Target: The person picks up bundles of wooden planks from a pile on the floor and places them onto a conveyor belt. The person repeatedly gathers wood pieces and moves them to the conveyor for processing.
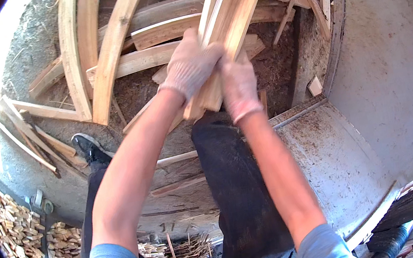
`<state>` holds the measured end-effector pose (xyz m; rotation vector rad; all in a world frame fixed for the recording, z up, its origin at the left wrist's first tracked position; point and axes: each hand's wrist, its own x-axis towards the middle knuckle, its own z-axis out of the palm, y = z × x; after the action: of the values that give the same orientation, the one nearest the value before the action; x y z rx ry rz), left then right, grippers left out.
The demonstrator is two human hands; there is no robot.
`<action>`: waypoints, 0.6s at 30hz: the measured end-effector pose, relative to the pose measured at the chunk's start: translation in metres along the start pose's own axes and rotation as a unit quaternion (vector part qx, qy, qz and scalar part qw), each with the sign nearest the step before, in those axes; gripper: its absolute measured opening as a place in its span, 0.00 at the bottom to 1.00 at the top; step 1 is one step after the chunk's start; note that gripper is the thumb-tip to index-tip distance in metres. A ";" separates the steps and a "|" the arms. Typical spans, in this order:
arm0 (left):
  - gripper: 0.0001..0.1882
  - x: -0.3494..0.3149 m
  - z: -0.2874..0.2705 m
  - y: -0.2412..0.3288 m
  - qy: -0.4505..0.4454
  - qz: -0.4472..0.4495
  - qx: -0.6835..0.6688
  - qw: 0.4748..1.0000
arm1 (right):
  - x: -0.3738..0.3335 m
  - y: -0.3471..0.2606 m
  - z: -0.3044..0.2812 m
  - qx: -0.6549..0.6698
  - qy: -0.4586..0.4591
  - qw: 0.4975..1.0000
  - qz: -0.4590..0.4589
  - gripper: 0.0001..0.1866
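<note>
A bundle of long, pale wooden slats (238, 4) slants up and away in front of me, its near ends just above my knee. Wrapped round its left side is my left hand (191, 64), in a whitish knitted glove, closed on the slats. On the other side my right hand (240, 84), gloved the same way and a little blurred, is closed on the bundle lower down. Both hands nearly touch. Some of the fingers are hidden behind the wood.
Loose wooden slats (112, 52) lie crisscrossed on the ground beyond my hands. A pale metal panel (391, 42) curves along the right, with a dirty metal plate (339, 157) below it. Small wood pieces (13, 227) are heaped at lower left. My shoe (91, 150) stands beside thin offcuts.
</note>
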<state>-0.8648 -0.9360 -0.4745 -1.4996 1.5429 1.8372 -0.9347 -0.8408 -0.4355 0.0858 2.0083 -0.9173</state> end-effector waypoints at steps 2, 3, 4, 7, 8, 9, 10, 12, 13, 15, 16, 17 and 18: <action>0.30 -0.034 -0.012 -0.018 0.039 0.021 -0.024 0.999 | -0.039 0.011 0.023 0.071 0.026 0.997 -0.023 0.19; 0.29 -0.048 -0.015 -0.043 0.071 0.041 -0.056 0.995 | -0.061 0.012 0.038 0.063 0.015 0.997 -0.042 0.20; 0.28 -0.062 -0.022 -0.067 0.100 0.060 -0.089 0.989 | -0.080 0.015 0.053 0.053 0.006 0.997 -0.060 0.22; 0.25 -0.115 -0.081 -0.087 0.111 0.075 -0.126 0.983 | -0.120 0.019 0.092 -0.071 -0.067 0.991 -0.096 0.27; 0.24 -0.118 -0.098 -0.100 0.148 0.077 -0.162 0.973 | -0.128 0.013 0.112 -0.065 -0.098 0.989 -0.094 0.29; 0.22 -0.121 -0.115 -0.112 0.184 0.080 -0.196 0.960 | -0.132 0.009 0.139 -0.016 -0.102 0.991 -0.090 0.29; 0.21 -0.116 -0.128 -0.123 0.226 0.065 -0.292 0.927 | -0.130 0.003 0.154 0.021 -0.119 0.987 -0.104 0.30; 0.22 -0.111 -0.178 -0.110 0.195 0.079 -0.187 0.959 | -0.115 -0.010 0.179 0.079 -0.217 0.969 -0.085 0.37; 0.23 -0.103 -0.201 -0.114 0.208 0.067 -0.103 0.971 | -0.108 -0.003 0.188 -0.009 -0.205 0.972 -0.118 0.40; 0.23 -0.082 -0.238 -0.147 0.281 0.054 0.079 0.955 | -0.102 0.015 0.187 -0.109 -0.135 0.972 -0.158 0.46; 0.23 -0.070 -0.253 -0.176 0.350 0.050 0.173 0.919 | -0.093 0.021 0.172 -0.120 -0.084 0.974 -0.174 0.49; 0.23 -0.059 -0.260 -0.192 0.405 0.052 0.267 0.873 | -0.082 0.028 0.157 -0.049 -0.009 0.998 -0.046 0.48; 0.23 -0.058 -0.250 -0.179 0.408 0.123 0.276 0.862 | -0.069 0.042 0.138 0.023 0.073 0.993 0.087 0.47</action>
<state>-0.5783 -1.0620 -0.4879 -1.9214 2.4473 0.6676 -0.7808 -0.8789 -0.4517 0.3577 2.0755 -0.8665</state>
